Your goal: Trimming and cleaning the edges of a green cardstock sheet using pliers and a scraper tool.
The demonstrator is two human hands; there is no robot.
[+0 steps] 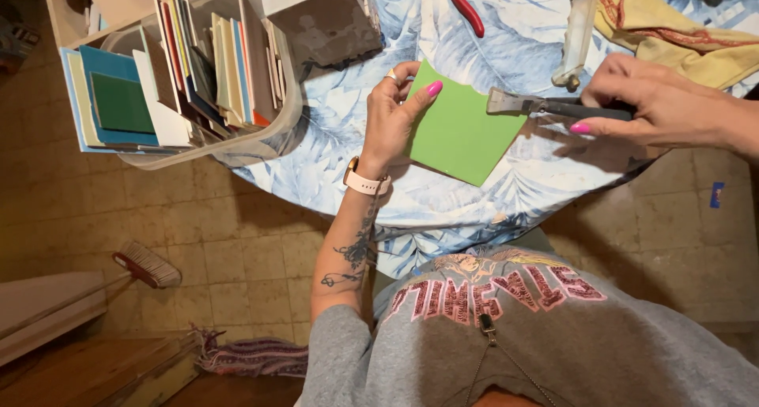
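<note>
On the leaf-print tablecloth [474,28]: flat green tile [460,130] gripped at its left edge by left hand [393,114]
Right hand [656,103] clasps a dark-handled metal cutter [545,104], long axis level, head touching the tile's right corner; left of the tile, a clear tub [261,134] of upright tiles; above it, red-handled pliers [462,5]

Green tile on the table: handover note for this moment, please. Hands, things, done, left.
Left hand: steadies the green tile at its left edge, flat on the leaf-print tablecloth.
Right hand: grips a dark-handled nipper tool; its metal head sits at the tile's right edge.
Nearby: clear bin of tiles to the left, red-handled tool, yellow cloth.
Done: tile looks whole, no break visible.
Left: any cut or nip.
</note>
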